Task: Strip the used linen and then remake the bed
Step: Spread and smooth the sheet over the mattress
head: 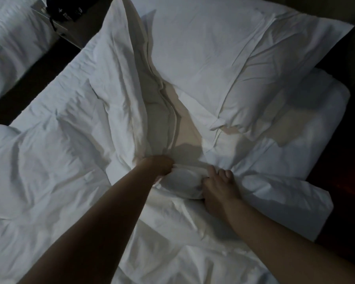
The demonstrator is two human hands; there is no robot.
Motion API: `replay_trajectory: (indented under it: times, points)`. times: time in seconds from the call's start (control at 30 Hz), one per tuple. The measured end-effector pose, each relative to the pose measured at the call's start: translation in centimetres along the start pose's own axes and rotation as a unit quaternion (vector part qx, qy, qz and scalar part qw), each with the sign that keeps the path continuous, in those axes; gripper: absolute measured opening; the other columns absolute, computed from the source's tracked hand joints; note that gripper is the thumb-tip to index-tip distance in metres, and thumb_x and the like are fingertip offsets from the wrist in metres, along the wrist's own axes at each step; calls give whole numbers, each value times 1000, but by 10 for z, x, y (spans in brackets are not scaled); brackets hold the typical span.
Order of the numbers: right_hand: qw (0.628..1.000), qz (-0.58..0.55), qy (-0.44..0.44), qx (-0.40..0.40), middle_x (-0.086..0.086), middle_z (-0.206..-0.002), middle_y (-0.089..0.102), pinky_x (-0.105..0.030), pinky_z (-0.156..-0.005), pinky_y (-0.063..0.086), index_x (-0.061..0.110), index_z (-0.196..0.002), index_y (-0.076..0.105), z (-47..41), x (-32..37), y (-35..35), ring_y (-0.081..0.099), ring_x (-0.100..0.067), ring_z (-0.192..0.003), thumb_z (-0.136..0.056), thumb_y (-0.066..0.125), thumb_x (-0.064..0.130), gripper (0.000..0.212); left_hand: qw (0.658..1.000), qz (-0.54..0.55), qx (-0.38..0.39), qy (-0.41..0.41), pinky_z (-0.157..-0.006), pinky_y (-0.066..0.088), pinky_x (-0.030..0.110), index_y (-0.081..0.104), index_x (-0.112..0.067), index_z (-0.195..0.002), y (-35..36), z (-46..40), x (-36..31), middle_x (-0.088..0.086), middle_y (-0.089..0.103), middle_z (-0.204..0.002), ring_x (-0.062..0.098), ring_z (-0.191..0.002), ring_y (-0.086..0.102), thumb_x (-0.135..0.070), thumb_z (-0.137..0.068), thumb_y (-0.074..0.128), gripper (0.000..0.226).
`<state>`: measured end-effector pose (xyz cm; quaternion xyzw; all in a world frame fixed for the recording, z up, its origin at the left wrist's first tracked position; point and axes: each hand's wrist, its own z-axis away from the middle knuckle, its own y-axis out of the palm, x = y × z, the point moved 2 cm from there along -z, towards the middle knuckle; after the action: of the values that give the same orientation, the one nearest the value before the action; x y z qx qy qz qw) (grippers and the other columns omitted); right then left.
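A white pillow (119, 83) in its crumpled pillowcase stands tilted on the bed, its near end bunched into a wad (182, 181) between my hands. My left hand (160, 166) grips the bunched cloth from the left, fingers curled into it. My right hand (217, 187) grips the wad from the right, thumb and fingers wrapped on the fabric. A second white pillow (223, 58) lies flat at the head of the bed to the right. A rumpled white duvet (49, 171) covers the mattress below and left.
The bed's right edge (336, 119) drops to a dark floor. A second bed (8, 48) with white linen lies at the far left across a dark gap. A dark object (64, 11) sits on a bedside surface at the top left.
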<state>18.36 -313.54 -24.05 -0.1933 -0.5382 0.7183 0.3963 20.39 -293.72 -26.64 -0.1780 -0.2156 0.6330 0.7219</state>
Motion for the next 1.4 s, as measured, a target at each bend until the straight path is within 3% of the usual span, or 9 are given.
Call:
replay_trajectory:
  times: [0.13, 0.23, 0.43, 0.5, 0.63, 0.8, 1.03, 1.27, 1.4]
  points:
    - [996, 79, 13, -40, -3, -86, 36, -33, -62, 21, 26, -59, 57, 3, -18, 2, 42, -18, -59, -57, 65, 32, 10, 999, 18, 28, -31, -103, 43, 44, 57, -12, -133, -31, 9, -12, 11, 54, -138, 31, -125, 52, -29, -99, 45, 40]
    - [997, 39, 56, -29, -5, -96, 40, -32, -72, 32, 24, -80, 60, 4, -42, -16, 53, -21, -76, -70, 76, 33, 21, 997, 68, -32, -3, -74, 54, 34, 62, -3, -114, -73, 21, -14, 15, 65, -117, 31, -104, 64, -16, -96, 45, 27]
    - [911, -383, 109, 107, -4, -143, 31, -36, -104, 39, 25, -138, 22, -20, -86, -63, 43, -25, -127, -57, 85, 53, 107, 909, 127, -391, 72, -68, 51, 41, 40, -17, -94, -148, 50, -14, 10, 66, -90, 32, -82, 62, -17, -85, 52, 15]
    - [908, -381, 111, 138, 0, -154, 24, -33, -108, 36, 25, -149, 16, -33, -85, -71, 35, -22, -136, -54, 85, 50, 119, 907, 154, -384, 79, -74, 52, 43, 43, -15, -95, -135, 40, -16, 8, 67, -99, 31, -89, 62, -15, -85, 51, 13]
    - [973, -184, 141, 17, -4, -127, 60, -33, -88, 46, 21, -121, 54, -43, -98, -60, 58, -29, -114, -84, 60, 36, 41, 920, 179, -335, 97, -88, 48, 38, 54, -19, -103, -116, 18, -1, -1, 64, -114, 22, -103, 61, -26, -88, 46, 18]
    - [984, -43, 162, 66, -5, -138, 48, -38, -98, 43, 19, -143, 36, -48, -86, -46, 50, -27, -126, -89, 56, 26, 58, 921, 91, -377, 23, -117, 7, 58, 29, -27, -149, -84, 18, 45, 1, 17, -160, 27, -147, 12, -52, -95, 42, 60]
    - [990, -88, 63, 86, -16, -142, 43, -40, -104, 41, 8, -144, 28, -131, -11, -120, 46, -31, -129, -79, 57, 59, 87, 784, 408, -461, -78, -87, 51, 38, 37, -17, -143, -134, 27, 120, 7, 34, -147, 26, -110, 60, -24, -94, 53, 52]
    - [976, -165, 114, 83, -12, -161, 4, -46, -118, 21, 12, -153, -11, -230, 36, -128, 15, -32, -146, -65, 61, 80, 133, 684, 479, -500, -228, -101, 34, 64, 5, -38, -148, -213, -9, 219, 3, 3, -159, 40, -141, 20, -67, -68, 70, 106]
    - [955, -249, 134, 86, -12, -159, 5, -52, -116, 22, 14, -149, -22, -268, 41, -89, 14, -34, -145, -58, 68, 76, 142, 687, 530, -428, -252, -96, 40, 56, 13, -36, -144, -211, -38, 242, 8, 29, -142, 40, -131, 32, -78, -63, 63, 104]
